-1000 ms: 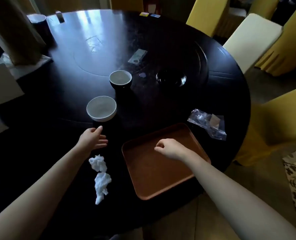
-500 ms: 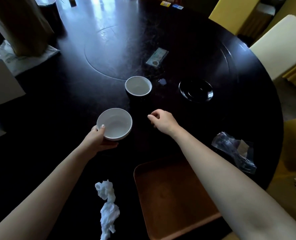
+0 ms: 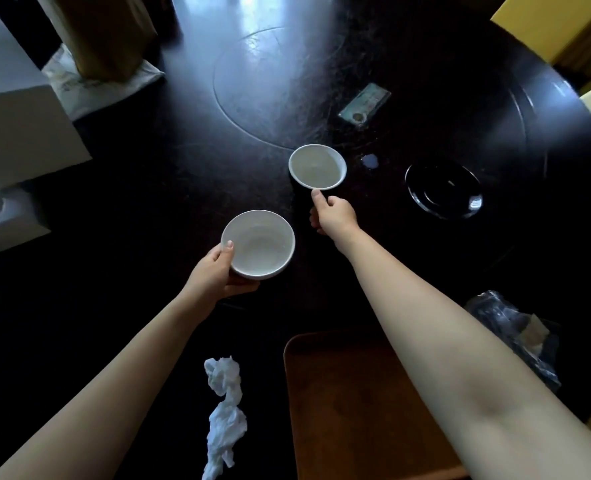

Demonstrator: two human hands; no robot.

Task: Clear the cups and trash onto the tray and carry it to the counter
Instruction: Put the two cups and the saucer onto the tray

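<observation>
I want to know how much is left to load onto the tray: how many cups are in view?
2. The nearer cup is in the left hand; the farther cup is gripped by the right hand. Neither is on the tray yet.

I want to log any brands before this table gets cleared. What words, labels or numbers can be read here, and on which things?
None can be read.
Card or packet on the dark table: print too blurred to read.
Clear plastic wrapper: tan insert, no legible text.
Paper under the chair leg, upper left: faint marks, too small.
Both cups and the tray: no markings visible.
</observation>
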